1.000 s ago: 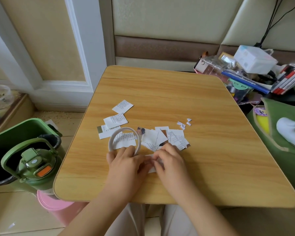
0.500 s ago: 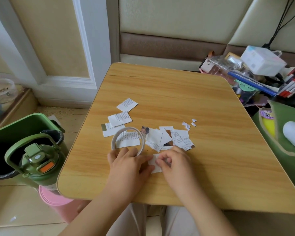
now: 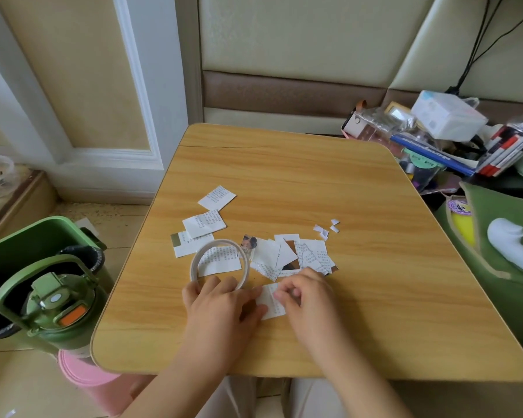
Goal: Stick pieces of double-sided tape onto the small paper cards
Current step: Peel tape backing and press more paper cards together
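Card (image 3: 271,300) under both hands, table (image 3: 375,297) edge near

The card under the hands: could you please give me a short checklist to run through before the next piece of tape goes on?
1. Card lies flat on the table: ok.
2. Left hand grips the tape roll at its near edge: ok.
3. Right hand has fingertips on the card, steadying it: ok.
4. A tape piece is already stuck to this card: cannot tell, fingers cover it.
5. More cards within reach, in the pile of cards just beyond the hands: ok.
6. Peeled scraps lie clear of the working spot: ok.
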Motion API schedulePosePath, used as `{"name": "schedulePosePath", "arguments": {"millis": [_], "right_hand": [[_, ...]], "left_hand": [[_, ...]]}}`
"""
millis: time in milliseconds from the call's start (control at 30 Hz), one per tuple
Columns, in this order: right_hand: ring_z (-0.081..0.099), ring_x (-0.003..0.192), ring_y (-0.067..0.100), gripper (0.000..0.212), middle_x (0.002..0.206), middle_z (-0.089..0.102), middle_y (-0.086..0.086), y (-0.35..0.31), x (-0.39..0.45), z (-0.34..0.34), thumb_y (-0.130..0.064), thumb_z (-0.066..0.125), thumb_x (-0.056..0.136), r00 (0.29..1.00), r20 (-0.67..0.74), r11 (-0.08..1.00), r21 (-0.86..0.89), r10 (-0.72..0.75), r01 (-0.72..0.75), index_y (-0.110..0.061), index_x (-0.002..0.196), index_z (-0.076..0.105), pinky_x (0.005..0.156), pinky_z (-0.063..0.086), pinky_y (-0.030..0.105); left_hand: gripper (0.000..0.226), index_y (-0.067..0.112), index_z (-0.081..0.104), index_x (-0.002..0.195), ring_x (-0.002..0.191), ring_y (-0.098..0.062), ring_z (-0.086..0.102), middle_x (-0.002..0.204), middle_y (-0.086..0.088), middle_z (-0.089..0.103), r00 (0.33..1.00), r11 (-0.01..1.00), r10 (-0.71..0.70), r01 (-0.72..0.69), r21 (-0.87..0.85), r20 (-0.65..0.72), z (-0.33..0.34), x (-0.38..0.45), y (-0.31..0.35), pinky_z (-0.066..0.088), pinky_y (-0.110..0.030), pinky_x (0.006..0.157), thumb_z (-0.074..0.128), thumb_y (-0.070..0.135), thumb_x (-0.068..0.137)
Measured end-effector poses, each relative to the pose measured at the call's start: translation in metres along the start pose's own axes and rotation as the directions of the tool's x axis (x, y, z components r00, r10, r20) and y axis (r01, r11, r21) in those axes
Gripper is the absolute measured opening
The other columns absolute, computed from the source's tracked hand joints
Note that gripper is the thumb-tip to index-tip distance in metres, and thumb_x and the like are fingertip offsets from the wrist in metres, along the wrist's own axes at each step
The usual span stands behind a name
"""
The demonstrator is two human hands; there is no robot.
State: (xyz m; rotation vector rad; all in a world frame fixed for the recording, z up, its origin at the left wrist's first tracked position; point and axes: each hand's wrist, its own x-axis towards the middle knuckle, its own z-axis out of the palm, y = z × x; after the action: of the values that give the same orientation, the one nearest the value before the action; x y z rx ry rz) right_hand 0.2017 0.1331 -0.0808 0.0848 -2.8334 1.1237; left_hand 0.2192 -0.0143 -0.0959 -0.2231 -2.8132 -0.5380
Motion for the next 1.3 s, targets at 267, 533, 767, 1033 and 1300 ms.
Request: {"name": "schedulePosePath", "arguments": {"millis": [267,533,767,1033,1300], "right_hand": [[0.039,0.075,0.001,0.014,0.074,0.039,-0.018,-0.009,0.002,0.002,-0.01,0.069,0.082,0.996,0.054,0.995,-0.07,-0.065,0.069,-0.018,0.07,0.066,0.067,0.03,0.008],[0.043,0.068,-0.001,0.027,0.076,0.044,-0.013,0.0,0.001,-0.016,-0.012,0.068,0.085,0.996,0.054,0.995,-0.073,0.077,-0.073,-0.024,0.065,0.055,0.065,0.034,0.006],[0.041,0.074,-0.001,0.01,0.075,0.041,-0.015,-0.014,0.003,-0.002,-0.01,0.067,0.083,0.993,0.117,0.997,-0.058,-0.033,0.041,-0.014,0.074,0.069,0.067,0.033,0.007],[0.042,0.062,0.001,0.034,0.072,0.042,-0.012,0.002,0.003,-0.02,-0.009,0.07,0.083,0.994,0.037,0.994,-0.042,0.107,-0.105,-0.026,0.059,0.052,0.063,0.035,0.008],[0.039,0.074,0.0,0.011,0.072,0.039,-0.016,-0.016,0.004,0.0,-0.012,0.067,0.083,0.987,0.134,0.993,-0.065,-0.085,0.094,-0.016,0.073,0.068,0.065,0.031,0.007]], "left_hand": [[0.028,0.039,0.075,0.078,0.058,-0.015,0.052,0.056,0.013,0.042,1.0,1.0,0.005,-0.005,0.004,0.002,0.001,0.0,-0.001,0.028,-0.033,0.068,0.054,0.054,0.068],[0.029,0.036,0.076,0.078,0.06,-0.014,0.052,0.059,0.016,0.036,1.0,1.0,0.007,-0.007,0.016,-0.001,0.001,-0.002,-0.001,0.025,-0.033,0.072,0.053,0.053,0.07],[0.033,0.039,0.075,0.078,0.058,-0.015,0.051,0.06,0.016,0.029,1.0,1.0,0.006,-0.006,-0.005,-0.005,-0.001,-0.002,-0.001,0.029,-0.033,0.068,0.047,0.054,0.072],[0.031,0.036,0.076,0.078,0.06,-0.014,0.052,0.059,0.015,0.046,1.0,1.0,0.003,-0.003,0.017,-0.002,0.001,-0.002,-0.002,0.03,-0.034,0.068,0.05,0.052,0.07],[0.033,0.04,0.075,0.081,0.059,-0.013,0.049,0.059,0.015,0.033,1.0,1.0,-0.002,0.002,-0.006,-0.001,-0.002,-0.003,-0.001,0.027,-0.033,0.067,0.045,0.054,0.073]]}}
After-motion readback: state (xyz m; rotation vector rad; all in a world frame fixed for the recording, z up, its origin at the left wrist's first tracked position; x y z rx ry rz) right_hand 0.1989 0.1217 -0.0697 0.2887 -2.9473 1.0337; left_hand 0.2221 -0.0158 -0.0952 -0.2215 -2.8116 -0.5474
